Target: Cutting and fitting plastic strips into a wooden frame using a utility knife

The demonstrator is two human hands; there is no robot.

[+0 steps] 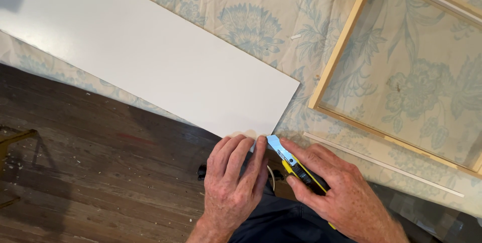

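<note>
Left hand (233,180) at 6 o'clock, flat, fingers together, tips pressing the near corner of the board (150,59). Right hand (337,192) just beside it at 5 o'clock, clamped on a yellow knife (296,166), blade tip at the board's corner edge. Board is white, runs from that corner out to 10 o'clock, lying on a floral sheet (251,19). Thin white strip (384,165) at 3 o'clock. Wood frame (337,57) at 2 o'clock. Dark wood floor (90,182) at 8 o'clock.
</note>
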